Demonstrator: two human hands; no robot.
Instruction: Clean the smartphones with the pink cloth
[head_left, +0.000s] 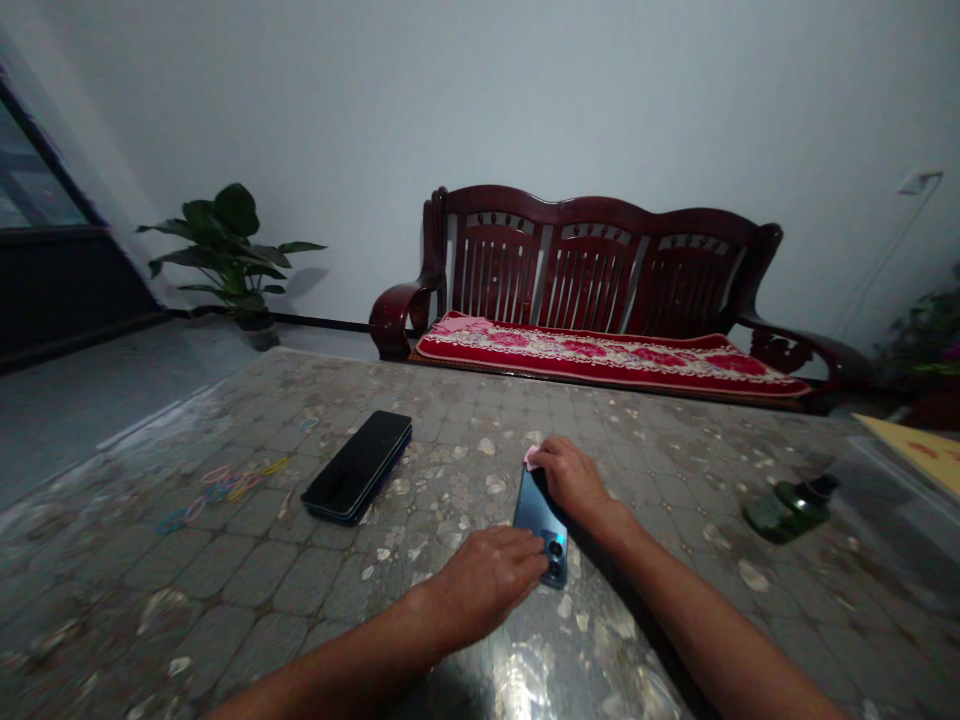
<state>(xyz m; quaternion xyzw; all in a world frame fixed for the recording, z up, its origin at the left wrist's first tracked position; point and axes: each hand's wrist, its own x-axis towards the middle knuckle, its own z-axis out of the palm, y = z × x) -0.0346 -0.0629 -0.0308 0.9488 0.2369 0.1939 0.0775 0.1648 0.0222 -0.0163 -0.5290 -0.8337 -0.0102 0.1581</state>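
A blue smartphone (535, 505) lies on the table with its back up and its camera lenses toward me. My left hand (491, 575) holds it at the near end, fingers closed together over its back beside the lenses; the thumb is hidden. My right hand (568, 478) is closed on a small pink cloth (531, 458) at the phone's far end, with most of the cloth hidden under the fingers. To the left, apart from both hands, a stack of dark smartphones (360, 462) lies on the table.
Colourful rubber bands (225, 487) lie scattered on the patterned tabletop (277, 570) at left. A green bottle (787, 510) with a black top sits at right, beside a clear plastic box (892, 510). Beyond the table are a wooden bench (592, 255) and a potted plant (232, 245).
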